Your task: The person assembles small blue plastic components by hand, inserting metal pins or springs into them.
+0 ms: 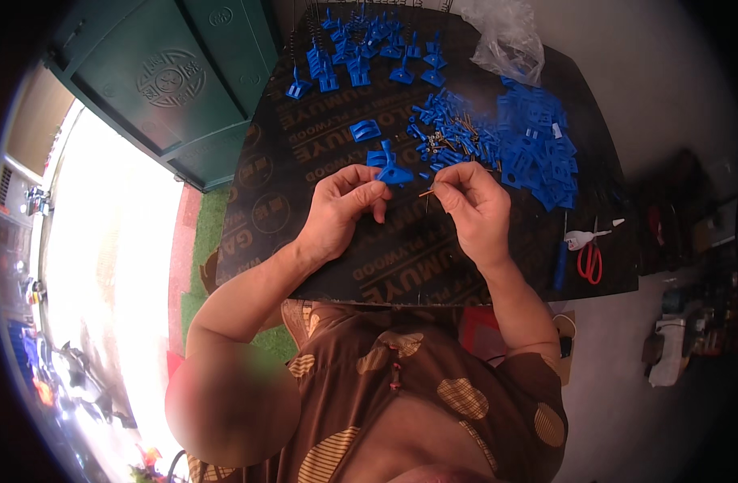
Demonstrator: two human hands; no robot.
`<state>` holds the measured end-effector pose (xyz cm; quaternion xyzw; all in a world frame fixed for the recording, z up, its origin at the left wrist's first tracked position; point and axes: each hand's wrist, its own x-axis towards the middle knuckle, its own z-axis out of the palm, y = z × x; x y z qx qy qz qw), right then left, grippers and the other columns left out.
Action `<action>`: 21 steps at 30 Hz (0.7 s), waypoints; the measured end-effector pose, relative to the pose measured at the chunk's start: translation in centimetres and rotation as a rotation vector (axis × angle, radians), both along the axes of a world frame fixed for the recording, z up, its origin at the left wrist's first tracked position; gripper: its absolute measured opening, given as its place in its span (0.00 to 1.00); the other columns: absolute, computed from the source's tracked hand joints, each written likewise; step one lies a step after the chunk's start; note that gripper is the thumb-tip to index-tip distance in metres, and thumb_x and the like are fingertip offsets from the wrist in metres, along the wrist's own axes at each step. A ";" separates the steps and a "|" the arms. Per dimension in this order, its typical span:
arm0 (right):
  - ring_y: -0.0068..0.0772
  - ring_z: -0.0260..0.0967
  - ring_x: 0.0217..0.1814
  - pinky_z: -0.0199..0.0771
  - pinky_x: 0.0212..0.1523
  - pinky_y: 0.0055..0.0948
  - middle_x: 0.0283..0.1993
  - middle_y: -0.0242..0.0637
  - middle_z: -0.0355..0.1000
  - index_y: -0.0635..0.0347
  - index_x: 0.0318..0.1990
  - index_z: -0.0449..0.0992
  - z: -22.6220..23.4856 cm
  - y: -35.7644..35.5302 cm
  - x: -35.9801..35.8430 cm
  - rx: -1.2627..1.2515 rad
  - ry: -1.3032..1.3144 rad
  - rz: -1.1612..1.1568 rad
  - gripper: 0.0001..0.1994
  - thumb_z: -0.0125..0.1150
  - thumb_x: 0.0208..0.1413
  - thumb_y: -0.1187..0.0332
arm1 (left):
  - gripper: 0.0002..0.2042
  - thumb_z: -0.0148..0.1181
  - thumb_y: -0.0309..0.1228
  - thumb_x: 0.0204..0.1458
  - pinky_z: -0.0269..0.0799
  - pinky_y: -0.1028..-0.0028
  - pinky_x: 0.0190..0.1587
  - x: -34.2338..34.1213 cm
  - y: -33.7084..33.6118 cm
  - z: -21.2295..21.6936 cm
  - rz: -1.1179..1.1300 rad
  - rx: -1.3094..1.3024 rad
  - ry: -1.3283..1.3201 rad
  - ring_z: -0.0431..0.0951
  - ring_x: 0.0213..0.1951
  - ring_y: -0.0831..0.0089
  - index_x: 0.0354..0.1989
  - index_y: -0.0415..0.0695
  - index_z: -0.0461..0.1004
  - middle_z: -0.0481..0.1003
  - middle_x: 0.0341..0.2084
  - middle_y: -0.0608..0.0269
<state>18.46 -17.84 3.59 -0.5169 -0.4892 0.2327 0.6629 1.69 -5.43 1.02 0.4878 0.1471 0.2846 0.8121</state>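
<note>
Over the middle of the dark plywood table, my left hand [345, 203] is closed on a blue plastic part [394, 173] with a flat base and an upright stem. My right hand [473, 211], just to its right, pinches a thin copper-coloured pin [425, 193] between thumb and fingertips. The two hands are a short gap apart. Beyond the left hand lies a loose curved blue piece [365, 130]. Past the right hand spreads a pile of small blue sleeves [445, 113] mixed with copper-coloured pins.
Flat blue plates [538, 153] are heaped at the right. Blue pieces with dark springs [357, 68] stand at the far side, beside a clear plastic bag [502, 36]. Near the right edge lie red-handled scissors [590, 264], a white bottle [582, 238] and a blue-handled tool [560, 264].
</note>
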 end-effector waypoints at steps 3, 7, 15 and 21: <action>0.14 0.63 0.27 0.63 0.28 0.15 0.30 0.30 0.70 0.66 0.37 0.73 0.3 0.0 0.7 -0.122 0.107 0.089 0.05 0.60 0.57 0.73 | 0.16 0.61 0.32 0.54 0.70 0.74 0.35 0.0 0.0 0.0 -0.009 0.027 -0.003 0.73 0.29 0.72 0.45 0.33 0.70 0.75 0.33 0.58; 0.16 0.60 0.25 0.60 0.25 0.16 0.30 0.33 0.70 0.69 0.40 0.74 0.6 0.2 1.0 -0.256 0.458 0.237 0.08 0.59 0.58 0.72 | 0.17 0.61 0.32 0.54 0.70 0.74 0.35 -0.1 0.0 0.1 -0.043 0.047 -0.005 0.74 0.29 0.72 0.47 0.33 0.70 0.76 0.34 0.57; 0.17 0.60 0.27 0.60 0.25 0.17 0.31 0.34 0.68 0.69 0.42 0.73 0.2 0.0 2.2 -0.421 0.719 0.405 0.09 0.57 0.58 0.72 | 0.15 0.62 0.27 0.54 0.71 0.75 0.36 -0.1 0.2 0.2 -0.130 0.091 -0.033 0.74 0.30 0.74 0.48 0.33 0.70 0.76 0.35 0.58; 0.17 0.60 0.26 0.59 0.23 0.17 0.31 0.34 0.69 0.69 0.41 0.74 -0.3 0.1 2.7 -0.440 0.744 0.457 0.09 0.58 0.57 0.72 | 0.16 0.62 0.25 0.53 0.72 0.76 0.36 -0.3 0.4 0.2 -0.146 0.179 0.035 0.73 0.30 0.76 0.50 0.33 0.70 0.76 0.36 0.60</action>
